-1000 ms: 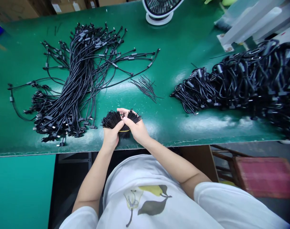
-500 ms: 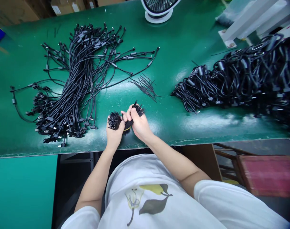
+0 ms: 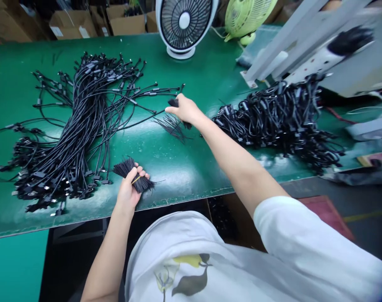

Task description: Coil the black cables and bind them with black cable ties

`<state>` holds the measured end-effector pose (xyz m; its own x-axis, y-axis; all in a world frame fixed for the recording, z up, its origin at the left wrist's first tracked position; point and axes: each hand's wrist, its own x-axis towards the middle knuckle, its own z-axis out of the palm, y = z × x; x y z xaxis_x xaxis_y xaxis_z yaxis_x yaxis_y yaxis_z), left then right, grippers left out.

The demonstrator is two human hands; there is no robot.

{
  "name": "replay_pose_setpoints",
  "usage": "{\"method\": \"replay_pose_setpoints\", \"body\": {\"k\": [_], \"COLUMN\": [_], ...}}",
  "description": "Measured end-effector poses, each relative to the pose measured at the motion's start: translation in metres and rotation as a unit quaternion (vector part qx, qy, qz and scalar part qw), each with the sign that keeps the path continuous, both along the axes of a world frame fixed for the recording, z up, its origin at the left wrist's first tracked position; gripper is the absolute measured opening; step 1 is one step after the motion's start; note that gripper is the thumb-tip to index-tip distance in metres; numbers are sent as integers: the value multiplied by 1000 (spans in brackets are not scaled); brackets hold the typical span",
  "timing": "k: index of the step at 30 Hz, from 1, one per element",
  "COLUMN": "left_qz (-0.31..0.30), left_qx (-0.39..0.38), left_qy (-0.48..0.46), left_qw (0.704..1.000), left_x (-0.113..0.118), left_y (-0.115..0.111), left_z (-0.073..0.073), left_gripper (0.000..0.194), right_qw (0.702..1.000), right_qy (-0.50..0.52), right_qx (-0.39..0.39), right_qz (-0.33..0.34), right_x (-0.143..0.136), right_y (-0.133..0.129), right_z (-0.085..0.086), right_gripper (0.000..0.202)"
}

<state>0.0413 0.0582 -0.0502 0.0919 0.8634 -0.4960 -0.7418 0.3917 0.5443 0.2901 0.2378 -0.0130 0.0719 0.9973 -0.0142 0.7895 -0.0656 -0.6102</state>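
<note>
Moved to one o'clock: my right hand (image 3: 188, 110), fingers closed round split-off ties (image 3: 173, 102) by the loose pile (image 3: 171, 128); my left hand (image 3: 128, 189) gripped the banded bundle (image 3: 124, 168).

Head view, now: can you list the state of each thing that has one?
Left hand: closed around the bundle
Bundle: held, bound by a yellow band
Right hand: closed on a dark bunch
Loose strips: strewn, unbound
Left cables: stretched out, heaped, some ends splayed
Right cables: looped up, heaped
White fan: upright; running or not, cannot tell
</note>
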Motion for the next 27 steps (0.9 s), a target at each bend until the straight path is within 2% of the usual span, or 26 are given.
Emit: {"method": "replay_pose_setpoints", "body": {"k": [2, 4, 5, 7, 9, 11, 12, 14, 16, 17, 20, 24, 27], "left_qz": [19, 49, 61, 80, 97, 111, 116, 120, 117, 112, 99, 132, 173], "left_qx": [3, 16, 25, 39, 44, 49, 53, 62, 70, 75, 85, 79, 74], "left_qy": [-6, 8, 15, 23, 28, 34, 35, 30, 7, -8, -35, -33, -18], "left_qw": [1000, 999, 998, 996, 994, 992, 991, 990, 991, 991, 991, 988, 982], "left_x": [3, 5, 5, 4, 4, 6, 8, 12, 14, 15, 13, 2, -11], "left_y": [3, 8, 10, 16, 21, 25, 27, 29, 30, 30, 30, 33, 37], "left_z": [0, 0, 0, 0, 0, 1, 2, 4, 7, 8, 11, 12, 14], "left_gripper": [35, 34, 33, 32, 31, 28, 26, 22, 20, 19, 16, 12, 7], "right_qw": [994, 988, 987, 991, 992, 988, 984, 962, 945, 941, 937, 925, 941], "right_qy": [-96, -120, -120, -116, -99, -54, -23, 19, -13, -41, -118, -171, -190], "right_qx": [-54, -94, -95, -51, 35, 96, 87, -1, -72, -89, -94, -105, -121], "right_qz": [12, 36, 45, 53, 64, 109, 152, 272, 320, 323, 316, 323, 253], "right_x": [0, -6, -9, -17, -26, -40, -49, -67, -81, -86, -89, -75, -54], "right_y": [14, 18, 15, 1, -27, -65, -85, -123, -149, -156, -162, -155, -139], "right_z": [-10, -19, -22, -21, -13, -3, 1, 3, -2, -5, -9, -1, 7], "right_gripper": [52, 54, 54, 52, 49, 46, 44, 40, 27, 22, 25, 27, 27]}}
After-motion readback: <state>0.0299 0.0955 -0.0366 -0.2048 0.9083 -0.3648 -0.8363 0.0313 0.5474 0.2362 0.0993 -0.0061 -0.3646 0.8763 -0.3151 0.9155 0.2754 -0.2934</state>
